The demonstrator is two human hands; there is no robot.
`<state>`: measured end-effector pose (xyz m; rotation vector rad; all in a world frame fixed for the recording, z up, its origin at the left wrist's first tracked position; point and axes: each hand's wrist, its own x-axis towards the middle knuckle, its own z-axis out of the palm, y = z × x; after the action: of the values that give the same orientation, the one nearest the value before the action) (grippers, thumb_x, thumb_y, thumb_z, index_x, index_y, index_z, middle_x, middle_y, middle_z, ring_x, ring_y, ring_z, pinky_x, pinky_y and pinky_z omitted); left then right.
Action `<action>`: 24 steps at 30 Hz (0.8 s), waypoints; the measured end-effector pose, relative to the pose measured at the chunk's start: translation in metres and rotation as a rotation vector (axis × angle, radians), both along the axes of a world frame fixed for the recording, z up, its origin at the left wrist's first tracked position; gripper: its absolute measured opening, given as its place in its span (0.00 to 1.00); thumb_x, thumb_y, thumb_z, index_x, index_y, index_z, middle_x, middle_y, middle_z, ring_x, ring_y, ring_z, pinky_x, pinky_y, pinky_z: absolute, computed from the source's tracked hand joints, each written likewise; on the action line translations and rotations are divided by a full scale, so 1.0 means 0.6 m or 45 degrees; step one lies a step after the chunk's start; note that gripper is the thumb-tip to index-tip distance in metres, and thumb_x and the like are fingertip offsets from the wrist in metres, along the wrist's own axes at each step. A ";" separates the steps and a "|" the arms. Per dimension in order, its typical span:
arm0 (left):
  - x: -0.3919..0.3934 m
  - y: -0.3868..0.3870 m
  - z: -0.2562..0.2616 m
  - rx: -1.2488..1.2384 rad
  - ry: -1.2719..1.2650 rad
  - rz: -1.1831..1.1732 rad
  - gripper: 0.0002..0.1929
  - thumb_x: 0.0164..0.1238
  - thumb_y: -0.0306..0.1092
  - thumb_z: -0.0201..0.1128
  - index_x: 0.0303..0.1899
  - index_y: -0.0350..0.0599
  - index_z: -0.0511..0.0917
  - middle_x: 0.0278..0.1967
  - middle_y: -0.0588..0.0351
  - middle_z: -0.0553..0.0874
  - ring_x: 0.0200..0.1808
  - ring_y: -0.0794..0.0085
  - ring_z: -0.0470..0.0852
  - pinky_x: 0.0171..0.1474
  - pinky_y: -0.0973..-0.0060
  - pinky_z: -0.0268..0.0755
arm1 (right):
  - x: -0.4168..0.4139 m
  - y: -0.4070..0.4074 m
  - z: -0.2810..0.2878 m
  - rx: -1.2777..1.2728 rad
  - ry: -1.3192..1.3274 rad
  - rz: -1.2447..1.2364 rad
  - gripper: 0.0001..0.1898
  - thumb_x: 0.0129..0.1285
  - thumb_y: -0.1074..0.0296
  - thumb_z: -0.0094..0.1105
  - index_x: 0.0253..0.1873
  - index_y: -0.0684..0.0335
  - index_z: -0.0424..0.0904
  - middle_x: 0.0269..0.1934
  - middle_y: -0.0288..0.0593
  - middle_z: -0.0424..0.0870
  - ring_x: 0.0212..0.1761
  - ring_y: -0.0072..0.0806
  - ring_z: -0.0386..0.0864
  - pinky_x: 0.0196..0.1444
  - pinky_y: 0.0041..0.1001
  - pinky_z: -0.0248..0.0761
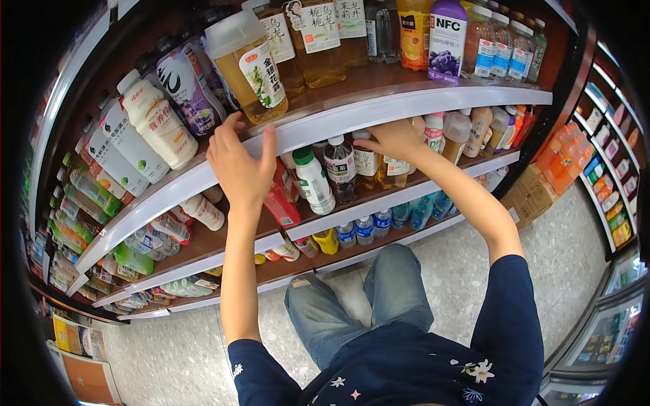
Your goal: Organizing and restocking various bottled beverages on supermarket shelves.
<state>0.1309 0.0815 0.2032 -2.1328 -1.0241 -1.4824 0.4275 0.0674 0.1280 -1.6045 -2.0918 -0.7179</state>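
My left hand (242,165) is at the front edge of the upper shelf (325,133), fingers apart, just below a large bottle of amber drink (254,76). Whether its fingertips touch that bottle I cannot tell. My right hand (393,138) reaches under the upper shelf, over the second shelf, its fingers at the top of a bottle with a pale label (365,161). Part of that hand is hidden by the shelf edge. Beside that bottle stand a dark tea bottle (340,170) and a white bottle with a green cap (312,182).
Many drink bottles fill the shelves, among them a white milk-drink bottle (157,119) and a purple grape juice bottle (447,40). Water bottles (364,229) stand on the bottom shelf near my knees. Cardboard boxes (530,195) with orange bottles on top are at right.
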 end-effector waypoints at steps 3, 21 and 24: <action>0.011 -0.002 0.036 -0.027 -0.115 -0.053 0.32 0.60 0.50 0.68 0.57 0.34 0.71 0.46 0.48 0.81 0.46 0.60 0.79 0.54 0.63 0.66 | 0.007 0.008 -0.019 0.213 -0.024 0.055 0.30 0.64 0.36 0.52 0.54 0.59 0.80 0.51 0.53 0.82 0.53 0.50 0.80 0.52 0.46 0.74; 0.114 0.006 0.111 -0.474 -0.124 -0.074 0.45 0.46 0.65 0.72 0.51 0.29 0.70 0.38 0.39 0.87 0.41 0.51 0.88 0.46 0.64 0.79 | 0.017 -0.043 -0.026 0.179 -0.071 0.095 0.27 0.61 0.39 0.57 0.48 0.61 0.78 0.34 0.45 0.84 0.37 0.38 0.84 0.31 0.35 0.78; 0.159 0.011 0.111 -0.379 -0.107 -0.197 0.45 0.45 0.67 0.72 0.49 0.29 0.70 0.33 0.39 0.86 0.37 0.50 0.88 0.40 0.63 0.80 | 0.015 -0.045 -0.029 0.228 -0.105 0.136 0.26 0.60 0.41 0.60 0.45 0.62 0.77 0.32 0.44 0.84 0.35 0.36 0.84 0.30 0.32 0.78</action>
<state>0.2265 0.0883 0.2698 -2.4206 -1.1989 -1.5857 0.4364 0.0406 0.1107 -1.3781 -2.0867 -0.9196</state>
